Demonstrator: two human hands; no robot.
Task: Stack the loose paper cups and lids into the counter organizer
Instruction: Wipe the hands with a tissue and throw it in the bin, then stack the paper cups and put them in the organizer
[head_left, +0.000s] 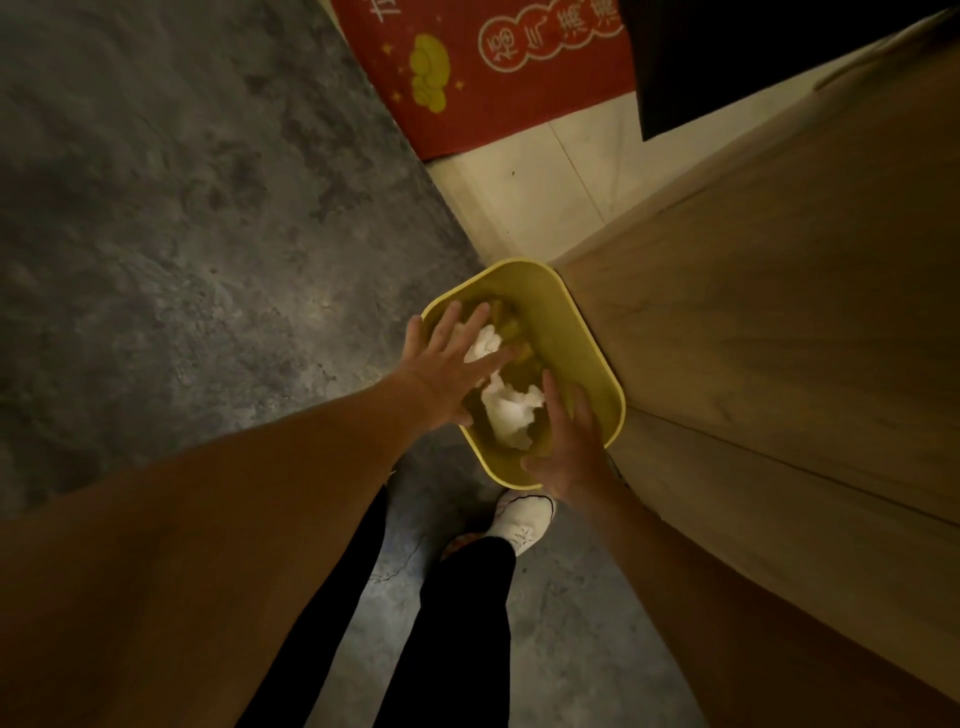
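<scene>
Both hands over yellow bin (582, 332) on floor beside wooden cabinet (779, 338). Left hand (457, 364) flat, fingers spread, empty; right hand (566, 441) relaxed, empty, at near rim. Crumpled white paper (509, 410) lies between. Cups, lids, organizer not in view.

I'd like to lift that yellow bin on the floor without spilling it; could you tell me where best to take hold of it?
Take the yellow bin by its rim on the two long sides, coming from above. It stands upright with its mouth open, against the wooden cabinet, crumpled white paper inside. The left hand and right hand are spread over it, so I'd expect a two-handed grip to be steadiest.
</scene>
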